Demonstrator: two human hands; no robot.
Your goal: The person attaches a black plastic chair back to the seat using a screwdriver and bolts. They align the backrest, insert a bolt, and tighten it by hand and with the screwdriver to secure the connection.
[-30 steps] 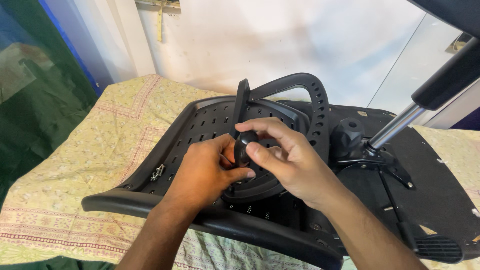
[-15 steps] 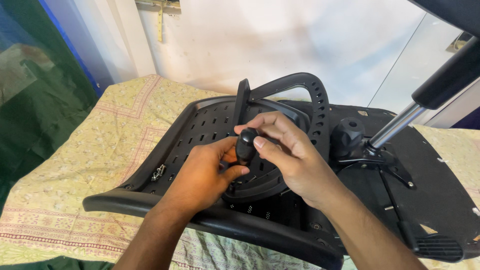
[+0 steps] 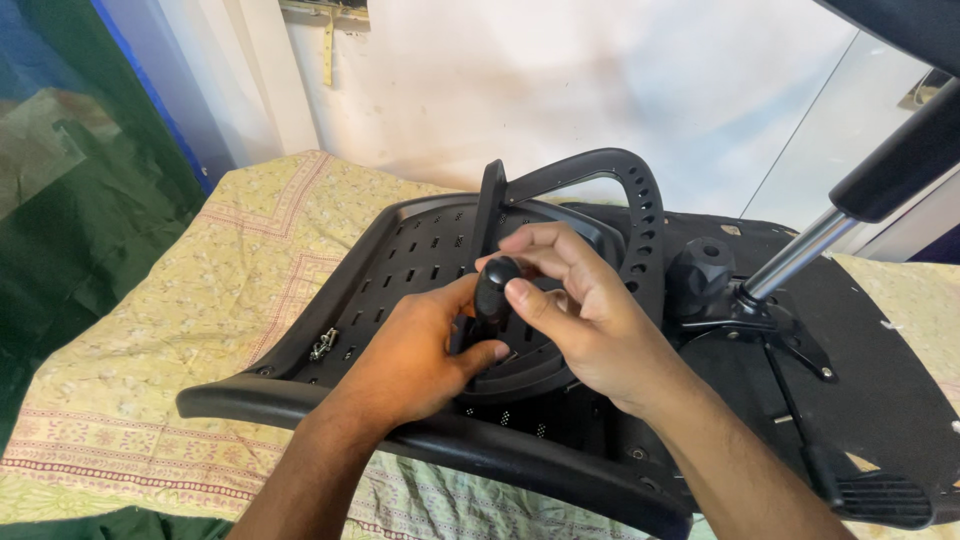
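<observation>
Centrally in the frame, both hands work at a black knob [image 3: 495, 288] that stands upright over the perforated black plastic chair back [image 3: 400, 270], which lies flat on a bed spread with a yellow-green patterned cloth [image 3: 190, 330]. Left hand [image 3: 420, 350]: fingers curled closed around the base under the knob, thumb braced against its lower side. Right hand [image 3: 580, 320]: fingers pinching the knob's rounded top, thumb in front, index over. Judgement: the step goes best with the left hand holding the base dead still while the right turns the knob squarely on its axis, without tilt. Materials: chair back is matte moulded plastic with rows of small slots; curved lumbar frame [image 3: 630, 200] is ribbed with holes. Small bright metal screws [image 3: 322, 345] lie on the shell at centre left. Chrome gas cylinder [image 3: 800, 255] rises toward the upper right, smooth and shiny.
</observation>
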